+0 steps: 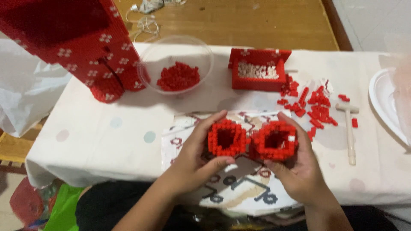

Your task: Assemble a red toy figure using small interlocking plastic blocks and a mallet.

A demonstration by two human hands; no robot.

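My left hand (195, 156) grips a hollow red block-built tube (227, 138), its open end facing up toward me. My right hand (299, 164) grips a second hollow red tube (276, 140) with one white piece on its rim. The two tubes touch side by side above a printed instruction sheet (233, 188) near the table's front edge.
A tall red block model with white flower marks (81, 47) stands at the back left. A clear bowl (175, 64) holds red pieces. A red block box (257, 70) contains white pieces. Loose red pieces (312, 102), a white tool (350, 128) and a white plate (385, 102) lie right.
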